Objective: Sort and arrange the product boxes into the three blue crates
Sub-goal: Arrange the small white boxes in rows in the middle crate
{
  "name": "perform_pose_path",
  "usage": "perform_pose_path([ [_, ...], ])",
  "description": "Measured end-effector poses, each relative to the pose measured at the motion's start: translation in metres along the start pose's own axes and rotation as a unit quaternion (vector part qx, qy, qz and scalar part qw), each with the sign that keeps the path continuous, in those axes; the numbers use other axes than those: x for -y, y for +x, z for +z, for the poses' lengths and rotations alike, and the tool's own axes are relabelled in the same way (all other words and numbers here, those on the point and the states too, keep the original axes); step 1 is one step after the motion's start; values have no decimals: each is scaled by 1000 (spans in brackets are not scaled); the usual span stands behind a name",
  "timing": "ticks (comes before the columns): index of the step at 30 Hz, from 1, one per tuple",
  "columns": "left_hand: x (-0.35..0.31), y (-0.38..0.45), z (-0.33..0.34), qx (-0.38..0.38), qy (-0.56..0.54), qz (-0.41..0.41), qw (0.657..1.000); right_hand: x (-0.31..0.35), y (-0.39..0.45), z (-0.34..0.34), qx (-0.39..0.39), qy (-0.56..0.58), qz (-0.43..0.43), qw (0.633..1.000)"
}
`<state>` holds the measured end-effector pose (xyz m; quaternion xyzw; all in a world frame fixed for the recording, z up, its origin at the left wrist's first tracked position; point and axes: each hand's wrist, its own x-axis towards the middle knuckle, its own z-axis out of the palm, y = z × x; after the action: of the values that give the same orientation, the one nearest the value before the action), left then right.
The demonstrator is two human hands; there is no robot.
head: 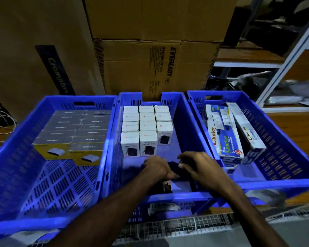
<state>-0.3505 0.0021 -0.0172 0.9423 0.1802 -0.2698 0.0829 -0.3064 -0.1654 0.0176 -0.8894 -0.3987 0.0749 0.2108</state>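
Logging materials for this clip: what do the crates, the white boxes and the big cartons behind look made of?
Crates: moulded plastic by the look, glossy blue, with slotted vent walls and floor. White boxes: thin printed card, smooth, with crisp folded edges. Cartons: brown corrugated cardboard, matt, with flap seams and a ragged torn edge.

Three crates are set side by side: the left crate (16,157) is packed with flat boxes (73,129) at its back, the middle crate (184,122) with small boxes (147,125), the right crate (282,139) with long boxes (223,132). Cartons (150,65) are stacked behind.
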Motion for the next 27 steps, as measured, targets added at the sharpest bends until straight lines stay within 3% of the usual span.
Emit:
perform_pose_path([
  [3,0,2,2,31,-9,19,999,0,1,5,-39,0,10,999],
  [7,20,4,-5,46,-97,20,994,4,2,4,-71,31,27,997],
  [11,47,7,-16,-16,-240,27,970,4,8,2,-69,75,35,994],
  [15,63,0,-27,-1,-445,101,890,-1,17,-6,-24,124,41,991],
  [18,66,-9,-37,11,-532,150,833,-2,24,-12,9,136,42,990],
  [23,60,-18,-54,-11,-582,197,789,0,24,-21,47,128,31,990],
  [27,50,-19,-58,-25,-636,188,748,7,17,-20,3,101,35,994],
])
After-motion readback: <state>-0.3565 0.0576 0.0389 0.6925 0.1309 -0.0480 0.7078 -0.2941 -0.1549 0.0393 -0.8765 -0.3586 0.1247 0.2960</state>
